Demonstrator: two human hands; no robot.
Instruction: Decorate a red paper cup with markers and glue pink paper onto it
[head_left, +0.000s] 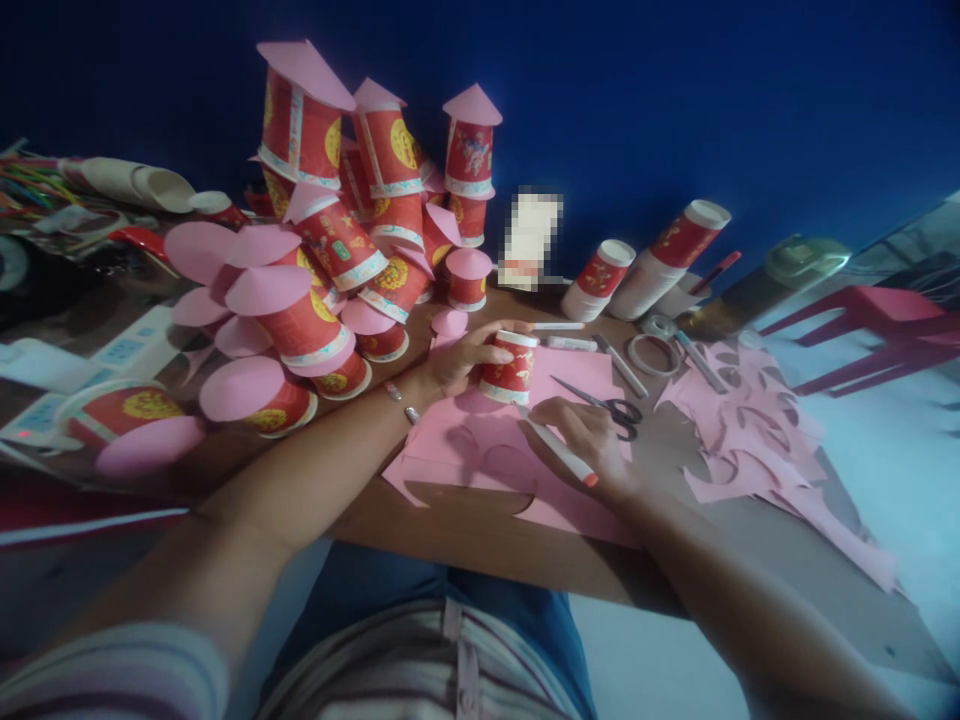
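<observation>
My left hand point(463, 362) is closed around a red paper cup point(511, 372) with gold print, which stands rim-side low over pink paper. In my right hand point(583, 436) is a white marker point(559, 452) with an orange end, its tip close to the base of the cup. Beneath both hands lie pink paper sheets point(442, 445) with round cut-outs. Black-handled scissors point(619, 412) rest just beyond my right hand. More markers point(568, 344) lie behind the cup.
Many red cups with pink paper cones point(471, 105) are stacked at the left and back. Cup stacks point(667, 258) and a tape roll point(654, 354) stand or lie at the back right. Pink scraps point(757, 420) cover the right side; a power strip point(124, 350) lies left.
</observation>
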